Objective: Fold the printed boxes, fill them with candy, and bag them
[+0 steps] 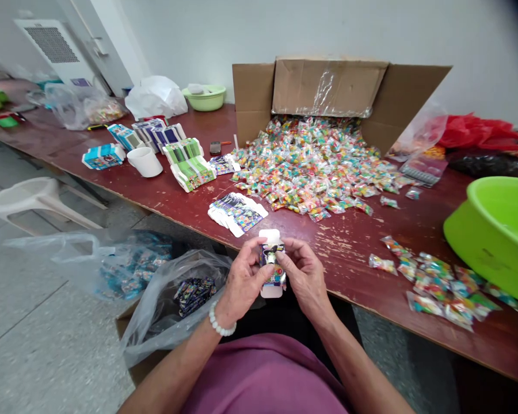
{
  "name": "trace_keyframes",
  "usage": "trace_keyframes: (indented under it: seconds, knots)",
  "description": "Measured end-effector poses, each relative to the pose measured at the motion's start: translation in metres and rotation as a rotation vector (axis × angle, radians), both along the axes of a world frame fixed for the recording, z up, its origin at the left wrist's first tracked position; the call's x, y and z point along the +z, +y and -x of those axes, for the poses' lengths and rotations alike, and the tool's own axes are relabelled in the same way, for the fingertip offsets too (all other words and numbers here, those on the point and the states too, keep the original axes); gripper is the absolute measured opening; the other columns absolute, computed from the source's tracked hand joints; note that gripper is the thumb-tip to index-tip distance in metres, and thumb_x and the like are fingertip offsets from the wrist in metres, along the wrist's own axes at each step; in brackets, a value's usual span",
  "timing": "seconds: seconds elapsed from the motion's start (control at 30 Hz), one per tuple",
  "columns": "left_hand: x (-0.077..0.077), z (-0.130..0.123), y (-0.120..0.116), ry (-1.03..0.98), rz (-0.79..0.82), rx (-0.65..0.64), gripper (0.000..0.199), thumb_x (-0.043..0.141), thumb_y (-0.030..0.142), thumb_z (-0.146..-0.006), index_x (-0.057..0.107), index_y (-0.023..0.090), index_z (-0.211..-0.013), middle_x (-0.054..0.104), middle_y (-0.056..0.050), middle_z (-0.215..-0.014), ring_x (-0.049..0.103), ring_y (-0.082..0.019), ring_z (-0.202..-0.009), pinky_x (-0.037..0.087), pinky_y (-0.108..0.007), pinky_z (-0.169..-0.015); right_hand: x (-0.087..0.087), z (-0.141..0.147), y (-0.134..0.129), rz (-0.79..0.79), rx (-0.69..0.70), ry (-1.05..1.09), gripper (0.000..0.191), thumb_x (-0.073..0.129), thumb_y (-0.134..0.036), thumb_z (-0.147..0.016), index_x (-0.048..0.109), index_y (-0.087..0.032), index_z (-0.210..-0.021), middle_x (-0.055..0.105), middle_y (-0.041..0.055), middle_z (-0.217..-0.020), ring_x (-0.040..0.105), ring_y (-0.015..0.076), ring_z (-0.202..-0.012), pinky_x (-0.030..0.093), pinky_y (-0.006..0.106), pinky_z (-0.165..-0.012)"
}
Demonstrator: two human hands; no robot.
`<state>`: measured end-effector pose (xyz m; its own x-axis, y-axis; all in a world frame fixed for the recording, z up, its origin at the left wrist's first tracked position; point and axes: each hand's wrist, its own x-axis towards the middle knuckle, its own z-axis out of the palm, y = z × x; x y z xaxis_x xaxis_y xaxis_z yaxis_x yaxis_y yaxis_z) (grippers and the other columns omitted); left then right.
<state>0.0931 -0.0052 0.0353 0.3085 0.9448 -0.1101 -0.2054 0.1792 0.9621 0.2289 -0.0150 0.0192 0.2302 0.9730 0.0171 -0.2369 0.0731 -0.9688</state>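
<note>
Both my hands hold a small printed candy box upright in front of me, just past the table's front edge. My left hand grips its left side, thumb across the printed front. On the right side, my right hand has its thumb on the upper front and its fingers behind. White flaps stick out at the box's top and bottom. A fanned stack of flat printed boxes lies on the table beyond my left hand. Further back spreads a large heap of wrapped candies.
A tipped cardboard carton stands behind the heap. At right are a green basin and loose candies. Left are bundled boxes and a white cup. Below, an open plastic bag holds filled packs; a white stool stands left.
</note>
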Motion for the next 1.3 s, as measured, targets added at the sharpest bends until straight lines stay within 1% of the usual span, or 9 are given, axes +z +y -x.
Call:
trace_keyframes:
  seconds: [0.2, 0.4, 0.53, 0.67, 0.73, 0.8, 0.97, 1.13, 1.3]
  knots:
    - [-0.004, 0.008, 0.006, 0.057, 0.034, -0.033, 0.028, 0.068, 0.039, -0.084, 0.06, 0.022, -0.104, 0.066, 0.001, -0.086, 0.06, -0.013, -0.073, 0.05, -0.023, -0.067, 0.01, -0.019, 0.007, 0.126, 0.132, -0.036, 0.03, 0.08, -0.045, -0.07, 0.068, -0.018, -0.075, 0.069, 0.0016, -0.074, 0.061, 0.015, -0.067, 0.05, 0.028, -0.067]
    - [-0.007, 0.01, 0.007, 0.126, -0.076, -0.064, 0.03, 0.068, 0.038, -0.085, 0.059, 0.023, -0.109, 0.068, 0.0, -0.094, 0.062, -0.014, -0.081, 0.049, -0.023, -0.074, 0.014, -0.027, 0.009, 0.134, 0.248, -0.008, 0.037, 0.084, -0.039, -0.065, 0.07, -0.019, -0.092, 0.069, 0.0001, -0.075, 0.062, 0.0137, -0.067, 0.05, 0.026, -0.065]
    - [-0.004, 0.01, 0.006, -0.042, 0.16, -0.065, 0.054, 0.076, 0.044, -0.077, 0.048, 0.027, -0.12, 0.067, 0.002, -0.085, 0.065, -0.013, -0.071, 0.051, -0.025, -0.067, 0.011, -0.027, 0.005, 0.063, 0.198, -0.105, 0.025, 0.08, -0.041, -0.071, 0.071, -0.019, -0.077, 0.069, 0.0007, -0.072, 0.059, 0.0136, -0.062, 0.048, 0.027, -0.06]
    - [-0.008, 0.007, 0.003, -0.129, 0.421, -0.283, 0.059, 0.054, 0.068, -0.084, 0.055, 0.021, -0.119, 0.068, -0.005, -0.079, 0.067, -0.018, -0.057, 0.05, -0.026, -0.052, 0.014, -0.027, 0.0, -0.043, 0.231, -0.282, 0.019, 0.073, -0.04, -0.081, 0.071, -0.021, -0.082, 0.07, 0.0029, -0.077, 0.064, 0.0175, -0.068, 0.051, 0.03, -0.064]
    - [-0.012, 0.004, 0.002, -0.128, 0.464, -0.266, 0.062, 0.048, 0.072, -0.084, 0.059, 0.019, -0.114, 0.067, -0.004, -0.071, 0.063, -0.016, -0.049, 0.046, -0.024, -0.046, 0.018, -0.028, -0.002, -0.078, 0.287, -0.365, 0.021, 0.068, -0.041, -0.085, 0.07, -0.021, -0.079, 0.073, 0.0054, -0.086, 0.067, 0.0189, -0.073, 0.053, 0.031, -0.069]
    - [-0.016, 0.001, 0.002, -0.119, 0.482, -0.237, 0.06, 0.047, 0.073, -0.084, 0.062, 0.018, -0.104, 0.066, -0.004, -0.068, 0.061, -0.014, -0.046, 0.046, -0.023, -0.044, 0.02, -0.029, -0.002, -0.045, 0.326, -0.364, 0.024, 0.065, -0.043, -0.087, 0.068, -0.021, -0.078, 0.074, 0.0052, -0.087, 0.067, 0.0168, -0.064, 0.054, 0.031, -0.065]
    - [-0.018, -0.002, 0.004, -0.055, 0.444, -0.246, 0.071, 0.039, 0.08, -0.082, 0.064, 0.014, -0.079, 0.065, -0.006, -0.064, 0.059, -0.014, -0.043, 0.044, -0.023, -0.041, 0.02, -0.031, 0.003, 0.025, 0.361, -0.408, 0.023, 0.068, -0.04, -0.085, 0.07, -0.018, -0.094, 0.073, 0.0023, -0.073, 0.065, 0.0141, -0.053, 0.051, 0.026, -0.056]
    - [-0.019, -0.001, 0.005, -0.003, 0.352, -0.296, 0.079, 0.03, 0.082, -0.083, 0.065, 0.012, -0.072, 0.064, -0.007, -0.063, 0.058, -0.013, -0.043, 0.042, -0.022, -0.041, 0.02, -0.028, 0.006, 0.106, 0.342, -0.215, 0.026, 0.07, -0.041, -0.082, 0.066, -0.016, -0.08, 0.07, 0.0011, -0.063, 0.063, 0.0132, -0.047, 0.049, 0.025, -0.051]
    - [-0.02, 0.001, 0.005, 0.057, 0.274, -0.266, 0.073, 0.035, 0.077, -0.085, 0.068, 0.012, -0.082, 0.064, -0.006, -0.061, 0.058, -0.013, -0.042, 0.041, -0.022, -0.041, 0.017, -0.025, 0.001, 0.03, 0.325, -0.255, 0.023, 0.07, -0.041, -0.084, 0.066, -0.018, -0.081, 0.068, 0.0, -0.065, 0.063, 0.0139, -0.046, 0.048, 0.025, -0.048]
